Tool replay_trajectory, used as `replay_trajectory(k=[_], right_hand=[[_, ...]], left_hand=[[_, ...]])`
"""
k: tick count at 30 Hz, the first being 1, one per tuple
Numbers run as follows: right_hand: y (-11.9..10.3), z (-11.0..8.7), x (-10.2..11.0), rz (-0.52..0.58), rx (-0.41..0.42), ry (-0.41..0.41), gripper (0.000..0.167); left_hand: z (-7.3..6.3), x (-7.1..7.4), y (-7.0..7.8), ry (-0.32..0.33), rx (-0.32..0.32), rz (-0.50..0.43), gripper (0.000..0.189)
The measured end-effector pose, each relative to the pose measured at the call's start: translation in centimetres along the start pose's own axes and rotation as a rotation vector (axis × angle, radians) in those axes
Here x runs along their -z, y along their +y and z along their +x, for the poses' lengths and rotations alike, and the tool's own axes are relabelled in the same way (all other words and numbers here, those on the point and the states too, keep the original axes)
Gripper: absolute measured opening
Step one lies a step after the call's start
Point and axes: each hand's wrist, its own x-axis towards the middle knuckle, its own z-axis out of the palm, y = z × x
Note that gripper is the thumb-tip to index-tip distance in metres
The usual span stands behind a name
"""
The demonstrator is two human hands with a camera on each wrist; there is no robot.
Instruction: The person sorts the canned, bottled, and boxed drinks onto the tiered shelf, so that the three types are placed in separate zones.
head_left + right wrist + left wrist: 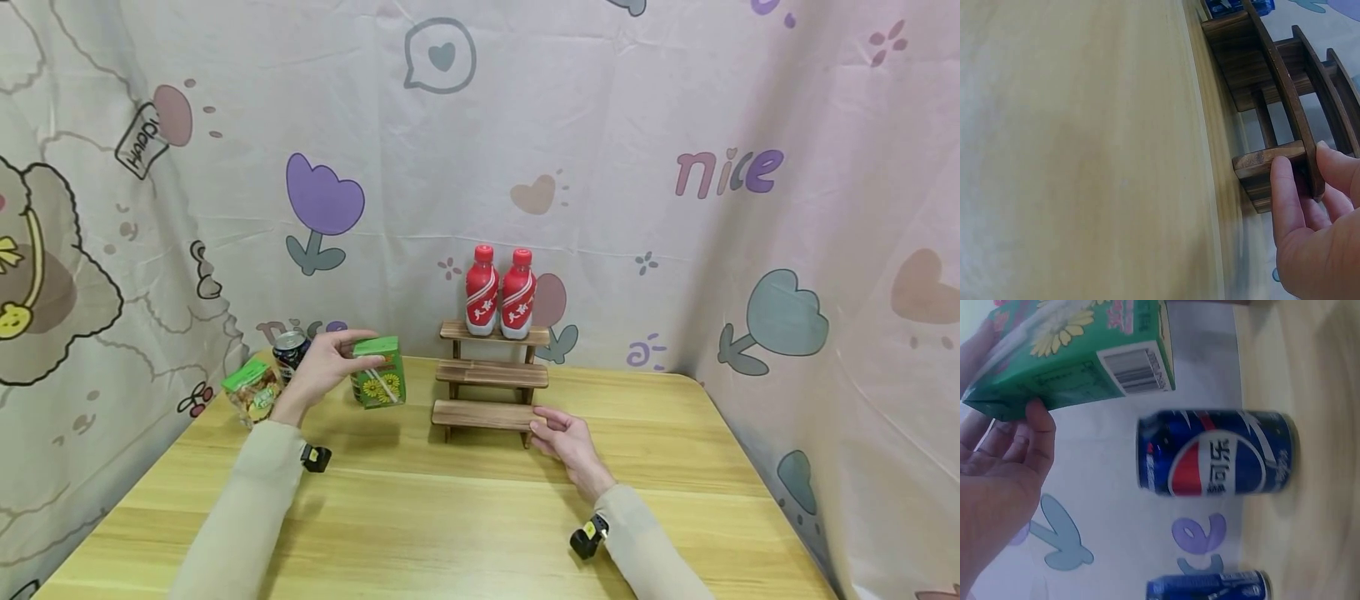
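Note:
My left hand (321,369) grips a green drink carton (384,385) with yellow flowers by its upper end, thumb on one side and fingers on the other. In the left wrist view, the carton's barcoded base hangs off the wood tabletop. Just beyond that hand, a dark blue Pepsi can (1216,453) stands upright. With thumb and fingers, my right hand (572,447) pinches the right end of the lowest step of a three-tier wooden display stand (483,412). Two red-capped, red and white bottles (482,292) stand side by side on the top step.
Left of my left hand stands a drink carton (255,390) with a green top. A second blue can (1210,587) shows at the lower edge of the left wrist view. A patterned curtain (600,125) hangs behind and beside the wooden table (420,517).

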Motion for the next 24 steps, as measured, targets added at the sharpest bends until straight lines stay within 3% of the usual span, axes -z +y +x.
replay_trajectory(k=[14, 24], right_hand=[[0.0, -0.3, 0.1, -0.021, 0.046, -0.029, 0.045], [-0.1, -0.3, 0.0, -0.016, 0.025, -0.015, 0.045]], left_hand=[[2.2, -3.8, 2.1, -0.005, -0.004, -0.128, 0.049], [3.2, -5.9, 3.1, -0.008, -0.023, -0.186, 0.050]])
